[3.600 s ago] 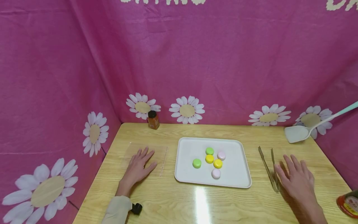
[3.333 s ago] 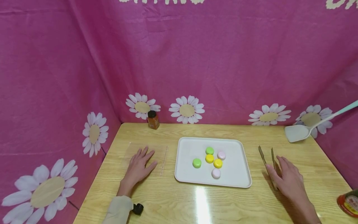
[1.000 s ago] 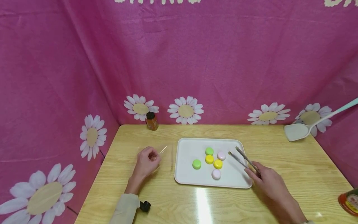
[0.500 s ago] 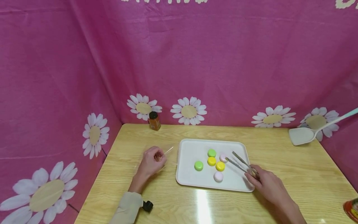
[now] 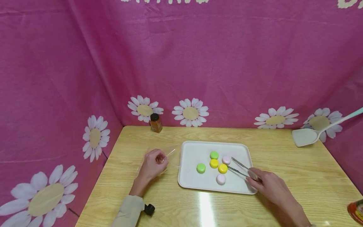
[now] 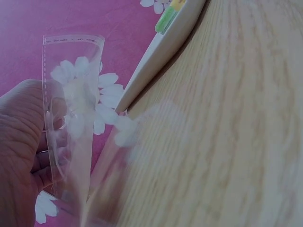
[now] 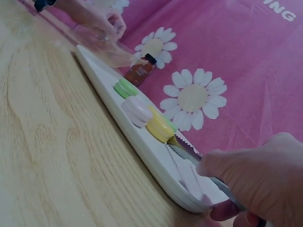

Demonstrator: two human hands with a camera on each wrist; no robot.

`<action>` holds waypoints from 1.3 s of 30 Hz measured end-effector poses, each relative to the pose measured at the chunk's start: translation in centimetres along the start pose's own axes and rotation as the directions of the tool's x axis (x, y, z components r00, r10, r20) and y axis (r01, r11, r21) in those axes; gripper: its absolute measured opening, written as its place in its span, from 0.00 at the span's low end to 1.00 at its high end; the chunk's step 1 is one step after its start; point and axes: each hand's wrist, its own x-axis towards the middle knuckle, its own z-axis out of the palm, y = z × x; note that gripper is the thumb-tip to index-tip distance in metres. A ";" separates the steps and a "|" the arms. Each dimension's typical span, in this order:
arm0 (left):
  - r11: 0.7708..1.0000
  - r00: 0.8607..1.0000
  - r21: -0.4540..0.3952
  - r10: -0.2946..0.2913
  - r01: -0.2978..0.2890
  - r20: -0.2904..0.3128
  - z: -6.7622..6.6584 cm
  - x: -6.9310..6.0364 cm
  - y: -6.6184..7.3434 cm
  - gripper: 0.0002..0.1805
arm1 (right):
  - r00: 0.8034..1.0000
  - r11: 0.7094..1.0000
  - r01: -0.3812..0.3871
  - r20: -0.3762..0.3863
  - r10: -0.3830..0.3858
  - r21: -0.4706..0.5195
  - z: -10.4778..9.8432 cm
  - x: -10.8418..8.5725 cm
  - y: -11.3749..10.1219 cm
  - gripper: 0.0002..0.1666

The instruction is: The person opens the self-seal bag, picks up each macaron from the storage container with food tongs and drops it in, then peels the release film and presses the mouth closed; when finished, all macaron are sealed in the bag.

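Note:
My left hand (image 5: 151, 165) holds a clear plastic bag (image 6: 68, 151), lifted with its mouth edge turned toward the tray. With my right hand (image 5: 269, 186) I grip metal tongs (image 5: 240, 164) over the right part of a white tray (image 5: 188, 179). The tong tips are spread, on either side of the right edge of a lilac macaron (image 5: 226, 160); whether they touch it I cannot tell. A yellow macaron (image 5: 222, 168) lies close to the lower tip. Also on the tray are another yellow macaron (image 5: 214, 163), two green macarons (image 5: 201, 168) and a second lilac macaron (image 5: 221, 179).
A small brown bottle (image 5: 155, 123) with a black cap stands at the table's back left. At the back right is a white spatula (image 5: 305, 137) with a pale green handle. A red-labelled can (image 5: 356, 212) shows at the right edge. Pink flowered cloth (image 5: 227, 78) surrounds the table.
My left hand, flat on the bag before, has picked it up. My right hand has taken the tongs from the table and brought their tips leftward and down to the right lilac macaron.

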 end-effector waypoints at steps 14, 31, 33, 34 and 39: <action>0.999 0.998 -0.003 -0.040 0.041 0.037 0.0 -0.1 0.0 0.10 | 0.996 0.999 0.024 0.091 -0.026 0.023 -1.6 2.8 0.8 0.24; 0.998 0.997 0.007 -0.059 0.058 0.041 0.2 0.0 -0.1 0.08 | 0.995 0.997 0.066 0.067 -0.069 0.047 -1.3 3.3 1.9 0.26; 0.998 0.997 0.009 -0.060 0.059 0.045 0.2 0.0 -0.1 0.08 | 0.995 0.996 0.074 0.060 -0.077 0.050 -1.3 3.3 1.9 0.26; 0.998 0.997 0.011 -0.060 0.060 0.048 0.2 0.0 -0.1 0.08 | 0.995 0.996 0.078 0.056 -0.081 0.050 -1.2 3.3 1.9 0.25; 0.998 0.997 0.023 -0.057 0.056 0.059 0.2 -0.1 0.0 0.07 | 0.993 0.992 0.107 0.041 -0.111 0.071 -1.1 3.5 2.1 0.24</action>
